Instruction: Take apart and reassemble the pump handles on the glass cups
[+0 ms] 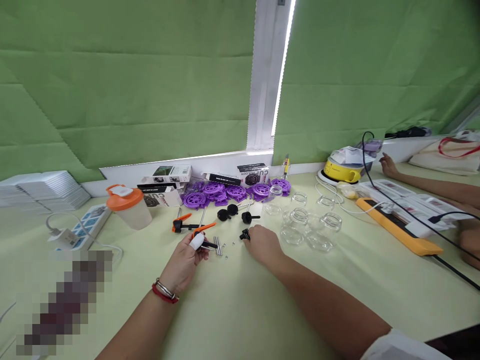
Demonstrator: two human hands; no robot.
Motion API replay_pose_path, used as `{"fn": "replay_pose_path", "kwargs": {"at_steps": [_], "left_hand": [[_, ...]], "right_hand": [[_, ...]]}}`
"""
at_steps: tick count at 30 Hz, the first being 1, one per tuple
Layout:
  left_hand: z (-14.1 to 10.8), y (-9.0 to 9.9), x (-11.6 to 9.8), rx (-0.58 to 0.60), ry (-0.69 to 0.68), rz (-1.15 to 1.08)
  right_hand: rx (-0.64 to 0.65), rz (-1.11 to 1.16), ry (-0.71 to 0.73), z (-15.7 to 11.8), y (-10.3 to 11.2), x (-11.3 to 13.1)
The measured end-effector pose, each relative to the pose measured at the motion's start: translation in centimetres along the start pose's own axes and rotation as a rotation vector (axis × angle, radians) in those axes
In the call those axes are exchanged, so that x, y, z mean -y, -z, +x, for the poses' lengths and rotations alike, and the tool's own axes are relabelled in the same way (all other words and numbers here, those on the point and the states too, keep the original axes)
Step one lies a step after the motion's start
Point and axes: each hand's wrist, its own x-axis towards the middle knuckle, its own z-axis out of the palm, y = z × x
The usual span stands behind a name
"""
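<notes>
My left hand (188,257) is closed around a black plastic part with an orange lever (204,228); a white covering is on the thumb. Farther right, my right hand (264,246) has its fingers closed at a small black part (245,234) near the table surface. Between the hands lie short metal rods (218,246) and a few tiny metal pieces (226,257). A second black part with an orange lever (182,223) lies behind my left hand. Round black pieces (224,215) and a black piece with a stem (247,217) lie beyond the hands.
Purple plastic discs (236,192) and printed boxes (161,194) line the back. Clear containers (299,216) stand right of my right hand. An orange-lidded cup (127,202) and power strip (91,225) are left. An orange-black power strip (397,227), cables and another person's arms (423,185) are right.
</notes>
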Motion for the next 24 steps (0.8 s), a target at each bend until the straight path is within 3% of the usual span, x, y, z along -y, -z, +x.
{"fn": "replay_pose_path", "kwargs": {"at_steps": [5,14,16,19,21,24], "left_hand": [[0.1,0.2,0.1,-0.005,0.005,-0.019],[0.1,0.1,-0.1,-0.012,-0.001,-0.049],[-0.1,0.0,-0.2,-0.018,-0.004,-0.072],[-0.4,-0.5,-0.3,0.001,-0.021,-0.109],[-0.7,-0.8,-0.3,0.038,-0.041,-0.124],[-1.0,-1.1,-0.2,0.078,-0.053,-0.129]], "right_hand": [[-0.037,0.020,0.004,0.1,-0.1,-0.1],[0.009,0.039,0.018,0.1,-0.3,-0.2],[-0.044,0.105,0.077,-0.2,0.3,0.0],[-0.123,0.283,0.295,-1.1,1.2,0.8],[-0.102,0.371,0.412,-1.6,1.5,1.4],[-0.040,0.417,0.429,-2.1,1.4,2.0]]}}
